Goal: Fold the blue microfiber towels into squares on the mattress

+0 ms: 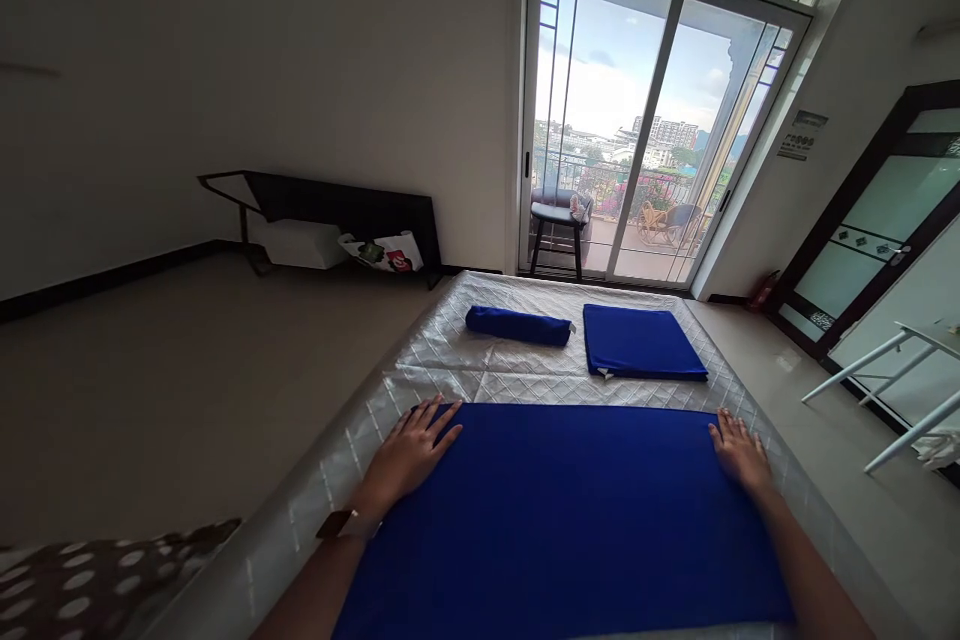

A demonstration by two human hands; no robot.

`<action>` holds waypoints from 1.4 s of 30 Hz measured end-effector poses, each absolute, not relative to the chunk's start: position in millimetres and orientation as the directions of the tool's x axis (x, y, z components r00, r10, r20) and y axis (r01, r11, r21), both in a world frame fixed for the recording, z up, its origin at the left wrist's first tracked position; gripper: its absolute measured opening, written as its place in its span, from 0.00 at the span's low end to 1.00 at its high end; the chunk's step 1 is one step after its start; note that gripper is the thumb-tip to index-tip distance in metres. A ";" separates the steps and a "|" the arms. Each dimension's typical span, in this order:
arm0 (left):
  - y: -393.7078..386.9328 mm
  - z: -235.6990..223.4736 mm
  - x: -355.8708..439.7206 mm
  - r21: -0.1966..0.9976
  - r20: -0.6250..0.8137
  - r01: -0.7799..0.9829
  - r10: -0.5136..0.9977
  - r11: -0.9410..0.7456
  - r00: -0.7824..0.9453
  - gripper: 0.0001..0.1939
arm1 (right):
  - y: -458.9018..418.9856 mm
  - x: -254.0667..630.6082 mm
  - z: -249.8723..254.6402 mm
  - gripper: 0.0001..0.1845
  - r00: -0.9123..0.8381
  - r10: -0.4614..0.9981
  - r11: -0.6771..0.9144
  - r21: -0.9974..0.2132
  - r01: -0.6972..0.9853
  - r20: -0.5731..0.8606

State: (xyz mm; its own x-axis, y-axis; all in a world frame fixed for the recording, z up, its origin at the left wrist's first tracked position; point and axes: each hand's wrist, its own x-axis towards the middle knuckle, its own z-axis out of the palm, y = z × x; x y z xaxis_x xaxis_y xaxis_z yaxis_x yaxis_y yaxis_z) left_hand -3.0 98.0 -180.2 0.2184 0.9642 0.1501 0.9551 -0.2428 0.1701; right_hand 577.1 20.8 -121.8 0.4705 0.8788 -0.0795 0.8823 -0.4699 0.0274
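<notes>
One blue cloth [570, 510] lies spread flat on the silver cover [442, 375], right in front of the person, btwn both hands. Colour's a deep, plain royal blue, no pattern, a bit darker twd the near end; surface looks smooth & matte, w/ hardly a crease visible. Far edge runs nearly straight from L to R; near edge shows along the bottom of view, w/ a strip of cover beyond it at lower R. L hand [412, 447] rests palm-down at the far L corner, fingers extended, thumb spread out over the fabric; R hand [741, 453] sits likewise at the far R corner, fingers straight, pointing away. Both are open & flat, pressing or resting, nothing clasped; exact pressure can't tell. Just past the far edge: a blue roll [517, 325] on the L, lying slightly aslant, & a folded blue stack [645, 343] on the R, squarish w/ a small white tag [604, 374] at its near edge. Cover has a diamond-stitched look, pale lines on shiny silver. Dark band [335, 523] on L wrist.
</notes>
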 end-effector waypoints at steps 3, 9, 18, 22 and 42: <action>98.4 -179.9 -2.0 0.156 0.158 0.954 0.960 -0.255 0.231 0.31 | 23.1 553.4 -109.9 0.34 0.501 0.865 -0.498 0.072 0.864 -0.028; 97.7 -172.1 1.3 0.129 0.114 0.961 0.967 -0.243 0.229 0.31 | 30.4 415.4 -112.8 0.30 -0.017 0.992 0.023 -0.048 0.999 0.122; 99.1 -177.5 -1.5 0.121 0.143 0.955 0.957 -0.270 0.252 0.30 | 48.5 317.7 -146.2 0.35 -0.344 0.938 0.347 -0.188 0.919 0.051; 98.4 -178.9 -2.2 0.128 0.148 0.957 0.959 -0.259 0.240 0.30 | 46.8 389.8 -139.4 0.32 -0.173 0.985 0.170 -0.156 0.973 -0.004; 105.0 -152.5 -12.0 0.161 0.058 0.967 0.980 -0.199 0.192 0.32 | 24.6 550.6 -125.4 0.35 0.425 0.902 -0.429 -0.065 0.901 -0.077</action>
